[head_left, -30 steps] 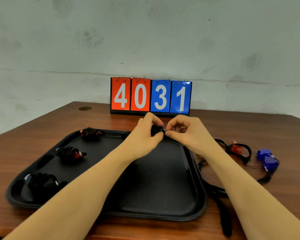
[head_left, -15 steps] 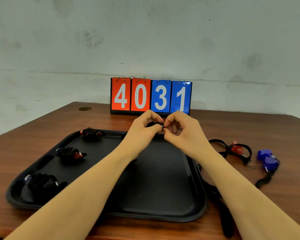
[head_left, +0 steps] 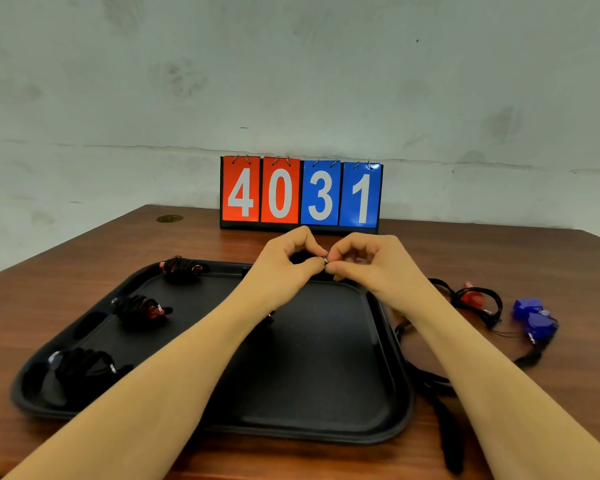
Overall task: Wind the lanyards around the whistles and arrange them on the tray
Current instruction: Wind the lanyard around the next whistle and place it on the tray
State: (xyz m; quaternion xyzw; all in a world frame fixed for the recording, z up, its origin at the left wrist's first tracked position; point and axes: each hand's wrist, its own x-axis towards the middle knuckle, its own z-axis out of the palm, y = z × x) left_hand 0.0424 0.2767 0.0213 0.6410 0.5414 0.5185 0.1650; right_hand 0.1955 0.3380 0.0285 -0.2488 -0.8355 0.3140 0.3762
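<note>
My left hand (head_left: pixel 284 263) grips a black-wound whistle (head_left: pixel 300 256) above the far edge of the black tray (head_left: pixel 326 393). My right hand (head_left: pixel 364 263) pinches the whistle's small metal ring (head_left: pixel 325 260) at its tip. Three wound whistles lie along the tray's left side: one at the far corner (head_left: pixel 182 268), a red one in the middle (head_left: pixel 141 306), and one at the near corner (head_left: pixel 80 367). On the table to the right lie a red whistle (head_left: pixel 473 297) and blue whistles (head_left: pixel 534 318) with loose black lanyards (head_left: pixel 444 403).
A flip scoreboard (head_left: pixel 302 194) reading 4031 stands at the back of the wooden table (head_left: pixel 499 258), against a pale wall. A small round brass insert (head_left: pixel 169 218) sits in the table's far left.
Both hands rose slightly and moved away from me with the whistle. The loose lanyard end that trailed to the right has been drawn in.
</note>
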